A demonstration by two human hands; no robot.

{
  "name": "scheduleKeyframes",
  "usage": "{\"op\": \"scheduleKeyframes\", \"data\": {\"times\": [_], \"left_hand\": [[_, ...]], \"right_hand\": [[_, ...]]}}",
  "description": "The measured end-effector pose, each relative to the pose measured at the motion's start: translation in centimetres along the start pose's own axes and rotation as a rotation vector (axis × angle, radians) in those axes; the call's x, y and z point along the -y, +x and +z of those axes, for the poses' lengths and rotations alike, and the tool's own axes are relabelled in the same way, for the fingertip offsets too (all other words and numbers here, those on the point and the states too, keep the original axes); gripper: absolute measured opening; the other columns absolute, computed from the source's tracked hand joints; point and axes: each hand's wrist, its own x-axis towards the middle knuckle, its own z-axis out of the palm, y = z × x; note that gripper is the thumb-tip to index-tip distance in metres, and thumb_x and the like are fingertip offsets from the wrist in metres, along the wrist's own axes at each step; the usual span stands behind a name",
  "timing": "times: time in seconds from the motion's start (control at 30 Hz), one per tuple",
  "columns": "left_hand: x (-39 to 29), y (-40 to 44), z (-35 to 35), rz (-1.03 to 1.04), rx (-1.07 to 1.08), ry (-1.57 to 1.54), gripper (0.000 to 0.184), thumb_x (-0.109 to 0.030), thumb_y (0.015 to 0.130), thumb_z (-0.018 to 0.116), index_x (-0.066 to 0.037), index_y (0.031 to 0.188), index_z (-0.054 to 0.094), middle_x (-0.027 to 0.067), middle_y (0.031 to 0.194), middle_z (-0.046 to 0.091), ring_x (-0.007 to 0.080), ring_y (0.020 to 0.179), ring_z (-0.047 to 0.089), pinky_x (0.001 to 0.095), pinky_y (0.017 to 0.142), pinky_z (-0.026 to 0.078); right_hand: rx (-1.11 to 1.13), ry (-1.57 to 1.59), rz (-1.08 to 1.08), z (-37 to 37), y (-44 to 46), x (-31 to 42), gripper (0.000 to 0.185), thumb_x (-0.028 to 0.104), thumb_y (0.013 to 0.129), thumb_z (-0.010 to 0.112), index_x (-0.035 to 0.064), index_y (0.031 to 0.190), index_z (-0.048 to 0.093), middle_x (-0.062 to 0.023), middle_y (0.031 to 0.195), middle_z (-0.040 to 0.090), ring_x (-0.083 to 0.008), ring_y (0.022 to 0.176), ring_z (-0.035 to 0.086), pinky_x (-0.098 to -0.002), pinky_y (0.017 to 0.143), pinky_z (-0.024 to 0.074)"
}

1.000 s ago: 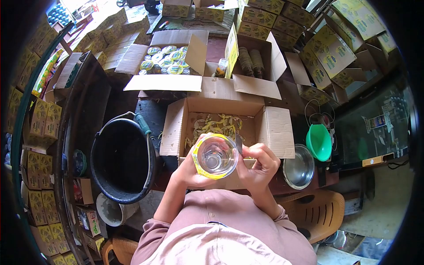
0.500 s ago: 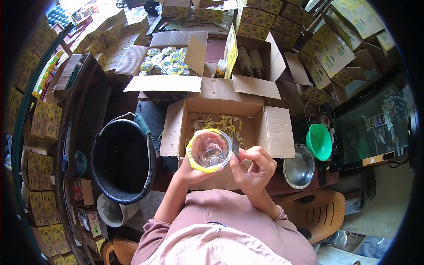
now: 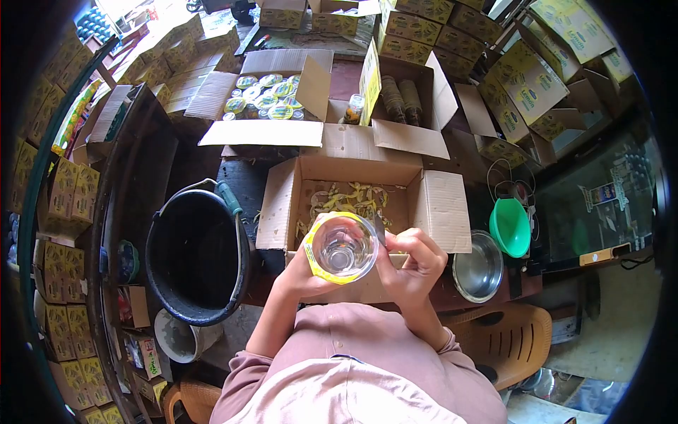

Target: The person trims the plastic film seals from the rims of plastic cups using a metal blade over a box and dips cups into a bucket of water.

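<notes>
A clear plastic cup [image 3: 344,256] with a yellow printed band is tilted so that its open mouth faces me. My left hand [image 3: 305,272] is closed around the cup's left side and underside. At the cup's right rim, my right hand [image 3: 413,265] pinches a thin dark blade [image 3: 380,227], pointing up and away from me. Whether the blade touches the rim I cannot tell. Beyond both hands stands an open cardboard box [image 3: 445,212], with curled yellowish strips [image 3: 357,198] scattered over its bottom.
To the left is a black bucket [image 3: 244,275] with a handle. A steel bowl [image 3: 477,267] and a green basin [image 3: 510,227] stand on the right. Farther back, one carton holds several lidded cups [image 3: 265,95]; another holds cup stacks [image 3: 400,99]. An orange chair [image 3: 519,339] stands behind right.
The cup has shifted slightly to the right and down, its mouth facing me more squarely. My right hand and the blade have moved a little to the right with it.
</notes>
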Motion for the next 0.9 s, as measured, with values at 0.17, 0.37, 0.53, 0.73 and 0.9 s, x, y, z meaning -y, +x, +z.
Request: {"op": "scheduleKeyframes", "data": {"times": [0.17, 0.37, 0.53, 0.73, 0.9], "left_hand": [[-0.4, 0.2, 0.0, 0.014, 0.012, -0.005, 0.067, -0.009, 0.059, 0.078, -0.002, 0.115, 0.043, 0.0089, 0.107, 0.047, 0.0169, 0.099, 0.051, 0.0288, 0.086, 0.043], [-1.0, 0.3, 0.1, -0.036, 0.094, -0.036, 0.067, -0.011, 0.056, 0.078, -0.004, 0.114, 0.044, 0.0083, 0.106, 0.047, 0.0166, 0.099, 0.050, 0.0287, 0.086, 0.041], [-0.5, 0.4, -0.1, 0.068, 0.070, -0.027, 0.068, -0.012, 0.056, 0.078, -0.003, 0.115, 0.044, 0.0088, 0.109, 0.044, 0.0167, 0.097, 0.050, 0.0299, 0.086, 0.042], [1.8, 0.1, 0.1, 0.158, -0.023, -0.063, 0.078, -0.016, 0.055, 0.077, -0.006, 0.121, 0.037, 0.0083, 0.111, 0.038, 0.0249, 0.108, 0.040, 0.0360, 0.088, 0.040], [0.7, -0.2, 0.1, 0.052, 0.075, -0.156, 0.073, -0.017, 0.057, 0.076, -0.004, 0.118, 0.039, 0.0084, 0.111, 0.036, 0.0251, 0.106, 0.040, 0.0360, 0.088, 0.039]], "right_hand": [[0.018, -0.020, 0.052, -0.3, 0.0, 0.5, 0.016, -0.008, 0.060, 0.070, -0.0001, 0.070, 0.061, -0.0040, 0.060, 0.055, -0.0075, 0.051, 0.049, -0.0187, 0.042, 0.0318], [0.019, 0.013, 0.039, -0.3, 0.1, 0.1, 0.015, -0.009, 0.060, 0.070, 0.0000, 0.070, 0.062, -0.0053, 0.061, 0.057, -0.0090, 0.053, 0.052, -0.0197, 0.044, 0.0342], [0.099, 0.124, 0.098, -0.8, 0.3, -0.3, 0.016, -0.009, 0.060, 0.069, -0.0012, 0.073, 0.063, -0.0086, 0.064, 0.059, -0.0135, 0.056, 0.057, -0.0223, 0.049, 0.0423], [0.061, 0.091, 0.108, -0.6, -0.4, 0.0, 0.016, -0.010, 0.061, 0.069, -0.0013, 0.071, 0.060, -0.0045, 0.063, 0.055, -0.0082, 0.056, 0.050, -0.0195, 0.049, 0.0365], [0.053, 0.106, 0.099, -0.4, -0.2, -0.4, 0.015, -0.011, 0.062, 0.068, -0.0020, 0.071, 0.060, -0.0042, 0.063, 0.055, -0.0081, 0.057, 0.050, -0.0195, 0.050, 0.0370]]}}
